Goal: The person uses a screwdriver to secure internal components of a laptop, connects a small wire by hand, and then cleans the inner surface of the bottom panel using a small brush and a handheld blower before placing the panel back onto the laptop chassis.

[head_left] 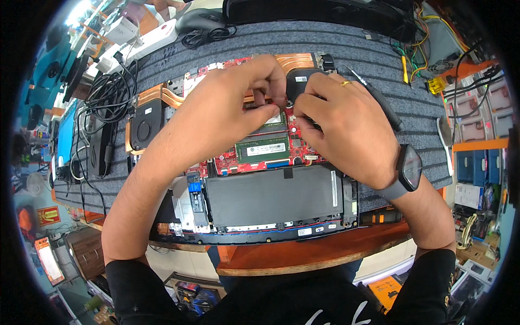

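The left hand (pixel 244 95) and right hand (pixel 346 122) curl half-closed over one opened laptop (pixel 244 169) on the desk (pixel 314 257); I can't tell what either grips. Inside sit two black fans (pixel 146 119) and one flat battery (pixel 271 197).

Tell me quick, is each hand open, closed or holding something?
Left hand: curled over the red circuit board; whether it holds anything cannot be told.
Right hand: also curled there; likewise cannot be told.

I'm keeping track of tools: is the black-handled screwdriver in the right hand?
No: the screwdriver lies on the grey mat beside the right hand, which is bent over the red board.
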`<state>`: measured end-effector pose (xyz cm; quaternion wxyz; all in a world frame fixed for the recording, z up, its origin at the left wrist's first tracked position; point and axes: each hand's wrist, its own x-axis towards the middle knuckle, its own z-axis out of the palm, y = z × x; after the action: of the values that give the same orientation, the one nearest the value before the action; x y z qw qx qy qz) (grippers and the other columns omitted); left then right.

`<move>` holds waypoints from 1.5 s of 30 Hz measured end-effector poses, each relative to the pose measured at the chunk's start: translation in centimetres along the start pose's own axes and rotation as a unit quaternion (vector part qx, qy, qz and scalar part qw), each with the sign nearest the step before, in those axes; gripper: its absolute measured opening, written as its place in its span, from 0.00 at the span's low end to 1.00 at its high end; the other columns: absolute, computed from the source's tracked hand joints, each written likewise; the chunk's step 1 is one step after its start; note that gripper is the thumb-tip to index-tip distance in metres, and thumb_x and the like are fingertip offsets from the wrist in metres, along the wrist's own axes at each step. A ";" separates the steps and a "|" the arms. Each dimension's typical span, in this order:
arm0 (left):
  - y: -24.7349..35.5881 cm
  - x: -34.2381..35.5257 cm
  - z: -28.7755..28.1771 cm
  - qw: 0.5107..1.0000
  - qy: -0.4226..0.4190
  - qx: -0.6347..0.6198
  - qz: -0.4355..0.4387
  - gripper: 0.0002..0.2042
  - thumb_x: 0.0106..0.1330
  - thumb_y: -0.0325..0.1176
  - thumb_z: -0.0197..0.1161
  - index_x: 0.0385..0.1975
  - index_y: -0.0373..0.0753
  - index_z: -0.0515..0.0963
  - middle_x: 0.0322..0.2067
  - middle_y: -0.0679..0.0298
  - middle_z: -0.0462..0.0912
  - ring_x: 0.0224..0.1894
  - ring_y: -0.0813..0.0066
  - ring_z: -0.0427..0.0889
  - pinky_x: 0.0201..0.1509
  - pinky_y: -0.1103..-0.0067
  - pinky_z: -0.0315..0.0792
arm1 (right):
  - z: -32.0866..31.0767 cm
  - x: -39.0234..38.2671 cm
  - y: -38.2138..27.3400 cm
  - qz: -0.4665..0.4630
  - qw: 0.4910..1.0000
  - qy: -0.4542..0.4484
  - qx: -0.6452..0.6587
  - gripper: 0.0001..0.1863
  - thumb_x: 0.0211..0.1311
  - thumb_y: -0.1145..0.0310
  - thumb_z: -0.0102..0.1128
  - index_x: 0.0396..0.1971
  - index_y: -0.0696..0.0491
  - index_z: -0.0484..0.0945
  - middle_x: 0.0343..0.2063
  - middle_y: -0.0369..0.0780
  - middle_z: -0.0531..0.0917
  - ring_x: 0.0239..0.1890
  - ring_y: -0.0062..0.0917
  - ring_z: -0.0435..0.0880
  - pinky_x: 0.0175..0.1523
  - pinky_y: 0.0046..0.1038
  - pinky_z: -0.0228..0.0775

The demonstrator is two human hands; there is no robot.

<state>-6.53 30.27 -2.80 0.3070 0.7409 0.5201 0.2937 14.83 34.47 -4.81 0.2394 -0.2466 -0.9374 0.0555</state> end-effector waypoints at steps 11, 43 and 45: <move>-1.1 -1.4 0.1 0.963 -0.035 0.210 0.163 0.10 0.56 0.25 0.62 0.39 0.41 0.76 0.36 0.64 0.80 0.43 0.61 0.79 0.52 0.68 0.69 | -0.5 0.2 -0.3 0.001 0.999 -0.029 -0.022 0.07 0.52 0.71 0.64 0.32 0.55 0.82 0.34 0.41 0.80 0.40 0.36 0.82 0.44 0.37 0.73; -6.7 -12.6 -12.2 0.953 0.254 0.126 0.105 0.14 0.66 0.29 0.57 0.50 0.32 0.73 0.48 0.48 0.83 0.51 0.68 0.78 0.56 0.74 0.67 | -1.6 1.9 -0.9 0.007 0.991 -0.131 -0.036 0.03 0.55 0.74 0.65 0.28 0.58 0.82 0.30 0.42 0.78 0.36 0.39 0.80 0.41 0.39 0.73; -7.0 -12.9 -12.2 0.953 0.262 0.118 0.097 0.15 0.66 0.30 0.57 0.50 0.31 0.73 0.48 0.48 0.83 0.51 0.68 0.78 0.57 0.74 0.67 | -1.7 1.9 -0.9 0.012 0.991 -0.131 -0.028 0.03 0.56 0.74 0.65 0.28 0.58 0.82 0.30 0.42 0.78 0.35 0.39 0.80 0.40 0.39 0.73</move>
<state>-23.56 21.71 -1.88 0.0404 0.7159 0.5391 0.4418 13.74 34.59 -2.31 0.1066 -0.2553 -0.9588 0.0645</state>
